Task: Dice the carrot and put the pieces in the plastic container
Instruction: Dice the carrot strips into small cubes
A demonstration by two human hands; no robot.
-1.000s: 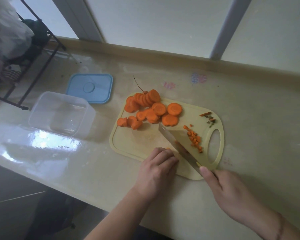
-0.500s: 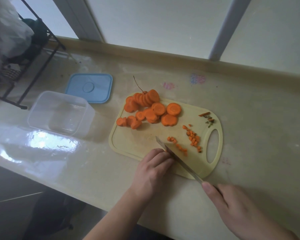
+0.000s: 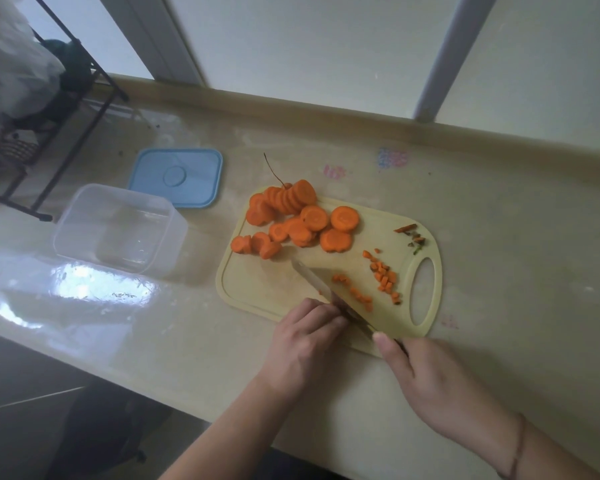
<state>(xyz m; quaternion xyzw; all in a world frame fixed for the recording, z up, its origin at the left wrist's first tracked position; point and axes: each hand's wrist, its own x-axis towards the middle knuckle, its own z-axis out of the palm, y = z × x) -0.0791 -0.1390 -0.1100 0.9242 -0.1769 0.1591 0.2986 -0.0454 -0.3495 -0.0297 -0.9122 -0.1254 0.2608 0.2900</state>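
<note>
Beside the cutting board (image 3: 257, 289), lidless plastic container (image 3: 118, 230)

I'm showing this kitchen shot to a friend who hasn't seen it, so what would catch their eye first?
Probably the bright orange carrot slices heaped at the far left of the pale yellow cutting board. Next, the knife held by the right hand at the board's near edge, with the left hand beside the blade and small diced pieces to its right. Left of the board stand a clear plastic container, with no carrot in it, and its blue lid.
</note>
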